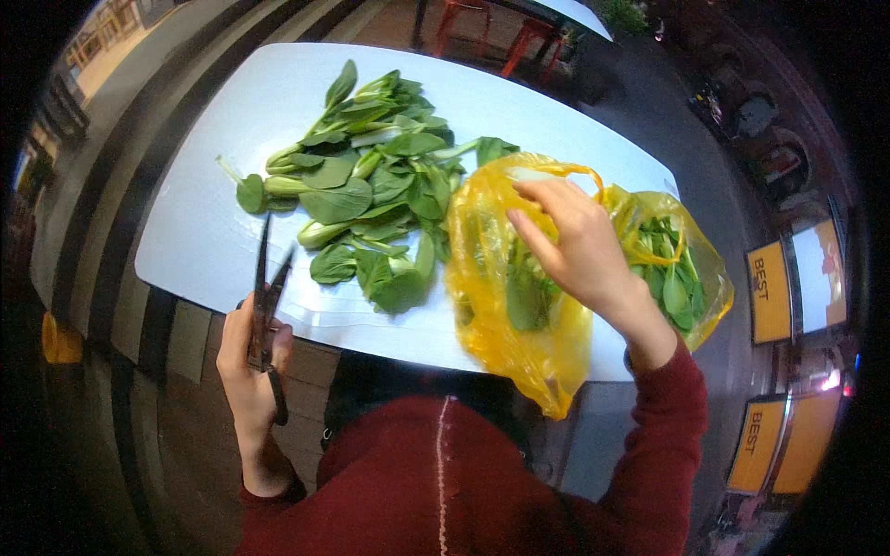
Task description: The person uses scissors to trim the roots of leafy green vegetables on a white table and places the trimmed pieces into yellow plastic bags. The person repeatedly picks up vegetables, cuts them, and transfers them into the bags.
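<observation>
My left hand (252, 361) holds a pair of dark scissors (261, 299), blades parted and pointing away from me over the table's near left edge. A pile of leafy green bok choy (375, 187) lies on the white table (208, 229). Right of it, a yellow plastic bag (487, 278) with greens inside hangs partly over the near edge. Over this bag's mouth is my right hand (577, 236), fingers bent and spread; whether they touch the plastic is unclear. A second yellow bag (713, 299), also with greens in it, rests at the table's right end.
Red stools (462, 28) stand beyond the far edge, near another white table (573, 14). A yellow container (61, 339) is on the ground at the left. Steps (118, 160) rise along the left side. Yellow panels (768, 292) bearing writing stand at the right.
</observation>
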Action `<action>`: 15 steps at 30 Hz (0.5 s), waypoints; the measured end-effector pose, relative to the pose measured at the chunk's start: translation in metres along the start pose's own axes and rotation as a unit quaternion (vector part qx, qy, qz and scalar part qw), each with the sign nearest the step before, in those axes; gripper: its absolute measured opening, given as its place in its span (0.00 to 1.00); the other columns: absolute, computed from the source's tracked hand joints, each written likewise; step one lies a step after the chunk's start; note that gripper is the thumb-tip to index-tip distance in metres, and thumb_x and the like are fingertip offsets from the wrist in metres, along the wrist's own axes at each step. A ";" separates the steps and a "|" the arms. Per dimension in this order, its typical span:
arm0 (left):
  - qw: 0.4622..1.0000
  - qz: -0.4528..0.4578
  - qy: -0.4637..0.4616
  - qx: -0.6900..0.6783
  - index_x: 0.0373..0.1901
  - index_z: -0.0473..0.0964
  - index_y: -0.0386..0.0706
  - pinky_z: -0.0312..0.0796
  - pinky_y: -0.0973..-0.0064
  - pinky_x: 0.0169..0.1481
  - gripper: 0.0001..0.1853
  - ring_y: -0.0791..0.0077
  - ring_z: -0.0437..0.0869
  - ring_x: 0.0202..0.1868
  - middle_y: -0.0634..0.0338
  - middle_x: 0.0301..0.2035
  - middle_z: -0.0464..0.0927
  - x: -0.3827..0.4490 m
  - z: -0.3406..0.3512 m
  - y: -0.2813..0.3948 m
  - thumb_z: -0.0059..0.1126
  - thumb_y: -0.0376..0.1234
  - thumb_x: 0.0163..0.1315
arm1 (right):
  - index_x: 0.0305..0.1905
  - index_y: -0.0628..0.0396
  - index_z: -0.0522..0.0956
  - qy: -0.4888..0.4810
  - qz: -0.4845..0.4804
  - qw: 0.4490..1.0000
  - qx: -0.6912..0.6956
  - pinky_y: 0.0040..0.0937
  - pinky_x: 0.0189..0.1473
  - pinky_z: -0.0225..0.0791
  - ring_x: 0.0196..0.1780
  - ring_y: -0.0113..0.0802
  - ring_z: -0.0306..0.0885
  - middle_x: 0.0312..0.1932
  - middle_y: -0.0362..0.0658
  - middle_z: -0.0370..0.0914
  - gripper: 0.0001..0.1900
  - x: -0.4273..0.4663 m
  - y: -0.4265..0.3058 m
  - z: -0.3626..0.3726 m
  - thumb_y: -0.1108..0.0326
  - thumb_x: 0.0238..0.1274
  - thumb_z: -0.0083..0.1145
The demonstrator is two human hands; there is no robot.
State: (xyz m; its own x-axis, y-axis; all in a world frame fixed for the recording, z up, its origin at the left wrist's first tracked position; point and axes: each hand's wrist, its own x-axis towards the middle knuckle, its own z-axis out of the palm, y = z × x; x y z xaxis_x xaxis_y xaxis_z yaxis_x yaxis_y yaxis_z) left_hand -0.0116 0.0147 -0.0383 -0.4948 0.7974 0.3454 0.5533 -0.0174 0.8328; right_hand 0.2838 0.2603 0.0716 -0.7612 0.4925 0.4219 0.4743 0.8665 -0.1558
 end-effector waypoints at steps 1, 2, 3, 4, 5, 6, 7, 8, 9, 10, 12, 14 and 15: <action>0.997 -0.055 0.015 -0.044 0.67 0.74 0.36 0.69 0.77 0.37 0.25 0.79 0.76 0.35 0.62 0.38 0.75 -0.004 -0.004 -0.003 0.65 0.29 0.68 | 0.55 0.62 0.82 0.013 -0.023 0.999 0.021 0.38 0.54 0.78 0.51 0.44 0.85 0.48 0.52 0.85 0.15 0.016 -0.012 0.000 0.64 0.72 0.63; 0.998 -0.042 0.028 -0.035 0.67 0.74 0.37 0.68 0.80 0.35 0.24 0.81 0.76 0.33 0.63 0.37 0.75 -0.006 -0.007 -0.007 0.64 0.30 0.70 | 0.53 0.60 0.82 0.009 -0.068 0.995 0.066 0.38 0.53 0.78 0.51 0.45 0.84 0.47 0.52 0.84 0.12 0.029 -0.022 0.007 0.67 0.70 0.63; 0.997 -0.046 0.037 -0.045 0.67 0.75 0.37 0.68 0.80 0.34 0.24 0.81 0.76 0.32 0.63 0.37 0.76 -0.009 -0.009 -0.013 0.64 0.30 0.70 | 0.52 0.60 0.82 -0.025 -0.104 0.990 0.092 0.38 0.53 0.79 0.51 0.45 0.84 0.47 0.51 0.84 0.11 0.041 -0.035 0.017 0.68 0.70 0.62; 0.996 -0.047 0.042 -0.058 0.67 0.75 0.37 0.68 0.80 0.34 0.24 0.81 0.76 0.32 0.63 0.36 0.76 -0.011 -0.009 -0.017 0.64 0.30 0.70 | 0.51 0.60 0.81 -0.059 -0.136 0.982 0.114 0.39 0.53 0.79 0.51 0.46 0.83 0.47 0.51 0.83 0.11 0.050 -0.048 0.026 0.68 0.69 0.62; 0.995 -0.049 0.047 -0.070 0.66 0.75 0.37 0.68 0.80 0.34 0.23 0.81 0.76 0.32 0.63 0.36 0.76 -0.013 -0.011 -0.020 0.64 0.30 0.70 | 0.51 0.60 0.80 -0.117 -0.163 0.974 0.104 0.39 0.54 0.79 0.53 0.46 0.82 0.49 0.50 0.82 0.11 0.054 -0.053 0.045 0.68 0.69 0.62; 0.993 -0.091 0.051 -0.055 0.66 0.75 0.36 0.68 0.81 0.35 0.23 0.82 0.75 0.33 0.63 0.36 0.77 -0.017 -0.013 -0.017 0.64 0.30 0.71 | 0.52 0.59 0.79 -0.150 -0.199 0.966 0.067 0.39 0.56 0.78 0.58 0.45 0.79 0.53 0.49 0.80 0.12 0.061 -0.061 0.065 0.67 0.70 0.60; 0.995 -0.073 0.062 -0.037 0.66 0.76 0.36 0.68 0.81 0.35 0.23 0.82 0.75 0.33 0.63 0.36 0.77 -0.021 -0.016 -0.021 0.64 0.30 0.71 | 0.52 0.60 0.78 -0.164 -0.210 0.963 0.037 0.39 0.58 0.77 0.59 0.45 0.77 0.55 0.49 0.79 0.12 0.068 -0.066 0.086 0.68 0.68 0.60; 0.996 -0.053 0.069 -0.023 0.65 0.76 0.36 0.68 0.82 0.35 0.23 0.82 0.76 0.33 0.63 0.36 0.77 -0.024 -0.015 -0.027 0.64 0.30 0.70 | 0.51 0.61 0.78 -0.155 -0.212 0.965 0.019 0.40 0.57 0.77 0.58 0.46 0.77 0.53 0.49 0.79 0.12 0.075 -0.066 0.108 0.71 0.65 0.59; 0.997 -0.032 0.074 -0.009 0.65 0.76 0.36 0.68 0.82 0.35 0.23 0.83 0.76 0.33 0.63 0.37 0.77 -0.026 -0.015 -0.031 0.64 0.29 0.70 | 0.49 0.61 0.78 -0.145 -0.211 0.967 0.000 0.40 0.57 0.77 0.56 0.47 0.77 0.51 0.49 0.79 0.11 0.083 -0.061 0.124 0.73 0.62 0.59; 0.995 -0.069 0.071 -0.006 0.65 0.76 0.35 0.69 0.82 0.35 0.22 0.82 0.76 0.34 0.63 0.37 0.77 -0.025 -0.018 -0.023 0.64 0.29 0.70 | 0.47 0.61 0.77 -0.147 -0.205 0.968 -0.013 0.41 0.55 0.77 0.55 0.47 0.77 0.49 0.49 0.78 0.12 0.091 -0.056 0.131 0.75 0.58 0.58; 0.994 -0.076 0.081 -0.020 0.65 0.76 0.35 0.69 0.82 0.36 0.22 0.82 0.77 0.35 0.63 0.37 0.77 -0.026 -0.019 -0.024 0.64 0.30 0.71 | 0.44 0.61 0.77 -0.155 -0.194 0.968 -0.041 0.43 0.51 0.76 0.51 0.49 0.77 0.45 0.49 0.77 0.12 0.099 -0.047 0.144 0.77 0.53 0.57; 0.993 -0.077 0.090 -0.023 0.65 0.76 0.35 0.70 0.82 0.36 0.22 0.81 0.77 0.34 0.62 0.37 0.77 -0.027 -0.021 -0.027 0.64 0.30 0.71 | 0.43 0.61 0.77 -0.157 -0.190 0.968 -0.049 0.45 0.51 0.76 0.50 0.49 0.78 0.45 0.49 0.78 0.10 0.102 -0.040 0.155 0.76 0.54 0.58; 0.992 -0.077 0.096 -0.019 0.65 0.76 0.35 0.70 0.82 0.36 0.22 0.82 0.77 0.34 0.62 0.36 0.77 -0.028 -0.022 -0.028 0.64 0.30 0.71 | 0.42 0.60 0.77 -0.159 -0.190 0.967 -0.052 0.45 0.51 0.75 0.50 0.50 0.78 0.45 0.50 0.78 0.10 0.106 -0.041 0.154 0.75 0.54 0.58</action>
State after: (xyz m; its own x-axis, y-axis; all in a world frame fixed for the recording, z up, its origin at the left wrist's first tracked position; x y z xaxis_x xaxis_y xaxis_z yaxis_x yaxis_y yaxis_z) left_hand -0.0277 -0.0202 -0.0618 -0.6919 0.6633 0.2851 0.4369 0.0703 0.8968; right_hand 0.1154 0.2891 -0.0146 -0.9792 0.1544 0.1319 0.1627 0.9852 0.0542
